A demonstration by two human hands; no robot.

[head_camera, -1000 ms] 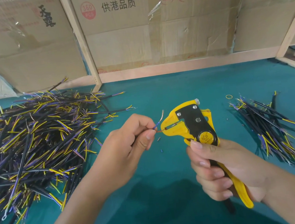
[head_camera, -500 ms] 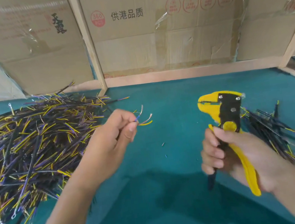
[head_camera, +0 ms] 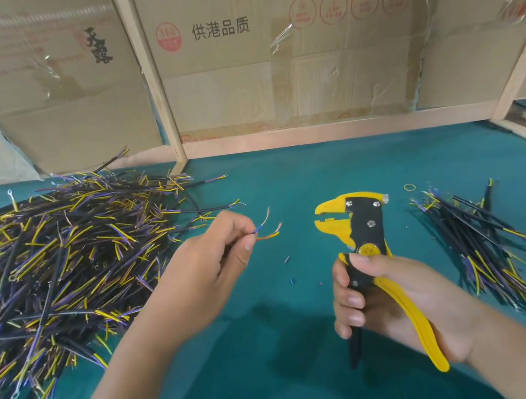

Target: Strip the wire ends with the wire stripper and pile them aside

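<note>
The person holds the stripper [head_camera: 356,224] upright above the green desk [head_camera: 285,176], and everything else sits around that tool. The right hand [head_camera: 390,303] has its fingers [head_camera: 350,301] wrapped round the black and yellow handles, thumb up by the yellow pivot disc. The yellow jaws point left and stand a little apart, with nothing between them.

Just left of the stripper, not touching it, the left hand [head_camera: 205,276] pinches a wire [head_camera: 267,228] between thumb and forefinger. Its two short ends poke out toward the jaws, one blue and one orange, each tipped with bare strands. The rest of the wire is hidden in the hand.

Far to the left of the stripper lies a big heap [head_camera: 58,267] of black cables with yellow and purple ends, some carrying ring terminals. To the right of it lies a smaller pile [head_camera: 482,238], laid roughly the same way. A yellow ring [head_camera: 410,187] sits just beside the top of that pile.

Below the jaws, a few tiny scraps [head_camera: 286,259] dot the desk. Behind the stripper, cartons [head_camera: 271,65] stand against a wooden frame [head_camera: 151,80].
</note>
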